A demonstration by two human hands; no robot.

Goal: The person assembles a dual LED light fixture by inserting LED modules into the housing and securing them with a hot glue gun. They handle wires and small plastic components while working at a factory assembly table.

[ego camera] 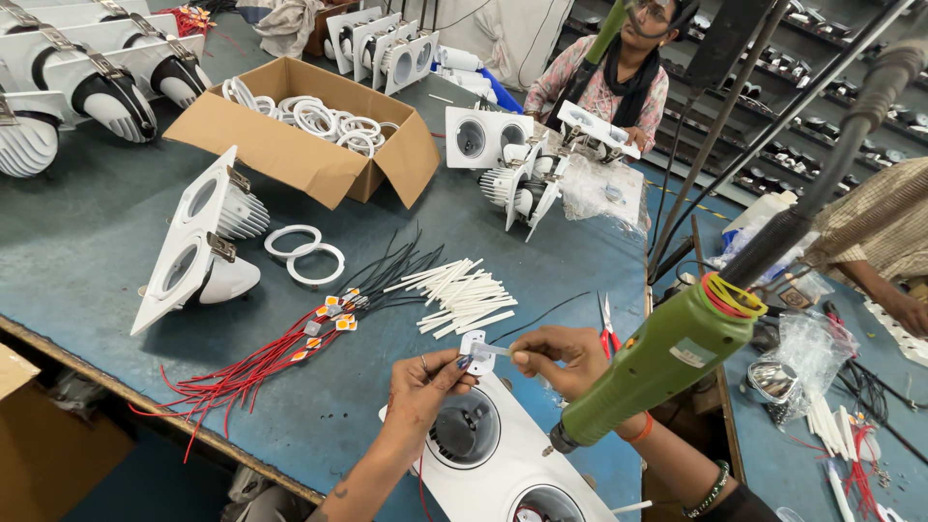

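A small white plastic piece [475,350] is pinched between the thumb and fingers of the left hand [425,379], which are closed on its lower edge. A thin white sleeve [493,350] is gripped at its right end by the fingers of the right hand [556,356], closed together on it, and its left end is held against the white piece. Both hands are raised just above a white twin-lamp housing [503,459], which lies flat at the near edge of the table [87,242] with its two round openings facing up.

A green electric screwdriver [667,353] hangs on its cable in front of the right wrist, its tip pointing down at the housing. Red-handled scissors [607,333] lie just to the right of the right hand. A loose heap of white sleeves [459,295] lies beyond the hands, and to its left a bundle of red and black wires [290,348] with small orange-and-white chips is spread over the table. Two white rings [304,253] lie further back, beside a second twin-lamp housing [198,242] tilted on its side. A cardboard box [300,145] filled with white rings stands behind them. Across the table, another person [619,87] is seen with more lamp housings.
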